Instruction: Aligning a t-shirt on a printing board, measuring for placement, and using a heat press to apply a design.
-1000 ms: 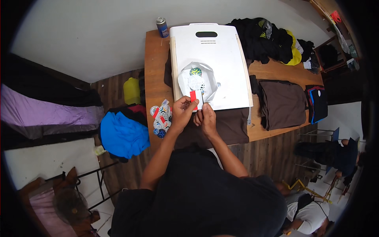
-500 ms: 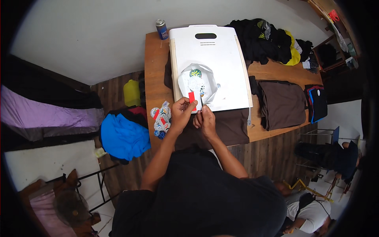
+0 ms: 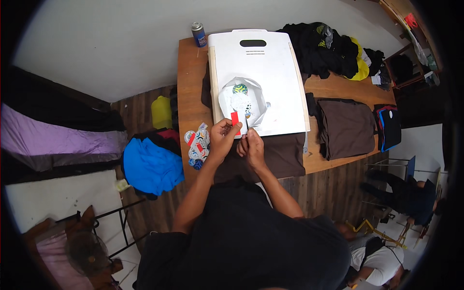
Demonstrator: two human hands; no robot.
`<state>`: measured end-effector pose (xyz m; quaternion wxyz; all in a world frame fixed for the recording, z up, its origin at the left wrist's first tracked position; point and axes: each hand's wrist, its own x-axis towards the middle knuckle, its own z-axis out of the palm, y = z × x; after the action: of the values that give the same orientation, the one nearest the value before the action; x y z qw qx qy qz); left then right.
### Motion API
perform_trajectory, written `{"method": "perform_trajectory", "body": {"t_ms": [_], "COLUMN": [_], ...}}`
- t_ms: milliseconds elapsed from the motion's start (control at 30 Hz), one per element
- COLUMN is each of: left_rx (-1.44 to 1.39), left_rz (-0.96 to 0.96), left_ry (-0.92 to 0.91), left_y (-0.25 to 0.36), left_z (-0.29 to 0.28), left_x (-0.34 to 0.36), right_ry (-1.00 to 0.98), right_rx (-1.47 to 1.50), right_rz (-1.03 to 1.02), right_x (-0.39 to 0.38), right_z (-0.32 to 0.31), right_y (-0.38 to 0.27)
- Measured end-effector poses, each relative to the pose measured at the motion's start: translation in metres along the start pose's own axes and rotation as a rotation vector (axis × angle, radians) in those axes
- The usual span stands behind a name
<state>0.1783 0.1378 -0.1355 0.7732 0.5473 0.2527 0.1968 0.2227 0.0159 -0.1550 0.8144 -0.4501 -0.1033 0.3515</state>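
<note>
My left hand (image 3: 224,135) grips a small red-and-white card (image 3: 236,121) over the near edge of a white board (image 3: 282,87). My right hand (image 3: 252,147) is pinched close beside it, at a thin dark strip (image 3: 246,124) too small to identify. A paper bowl or folded sheet (image 3: 261,101) on the board holds a green patterned disc (image 3: 240,88) and other pale pieces. A pile of round printed pieces with red strips (image 3: 196,145) lies left of my left hand.
Folded brown cloth (image 3: 347,128), dark clothing (image 3: 333,58) and a spray can (image 3: 198,34) rest on the wooden table (image 3: 190,77). Blue cloth (image 3: 152,166) lies at left. Two other people (image 3: 415,198) are at lower right, near a fan-less yellow frame (image 3: 367,227).
The card in my left hand has shifted slightly left, and a thin dark line shows at its right side. The dark-clothed person at right has changed posture.
</note>
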Motion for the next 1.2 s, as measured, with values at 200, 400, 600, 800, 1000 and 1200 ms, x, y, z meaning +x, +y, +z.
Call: {"method": "perform_trajectory", "body": {"t_ms": [200,400,600,800,1000,1200], "left_rx": [-0.038,-0.023,-0.013,-0.029,-0.037,-0.025], "left_rz": [0.027,0.013,-0.003,0.034,0.019,0.023], "left_ry": [0.017,0.021,0.022,0.037,0.031,0.047], "left_y": [0.000,0.001,0.000,-0.001,0.002,0.002], "left_z": [0.005,0.002,0.001,0.005,0.006,0.007], "left_x": [0.002,0.003,0.002,0.006,0.006,0.008], "right_ry": [0.012,-0.018,-0.023,-0.052,-0.049,-0.053], "right_rx": [0.003,-0.008,0.014,-0.001,0.038,-0.015], "right_rz": [-0.004,-0.004,-0.024,-0.016,-0.015,-0.012], "right_x": [0.002,0.002,0.004,0.003,0.004,0.004], "right_z": [-0.003,-0.004,-0.008,-0.011,-0.009,-0.012], "right_y": [0.002,0.001,0.003,0.004,0.001,0.004]}}
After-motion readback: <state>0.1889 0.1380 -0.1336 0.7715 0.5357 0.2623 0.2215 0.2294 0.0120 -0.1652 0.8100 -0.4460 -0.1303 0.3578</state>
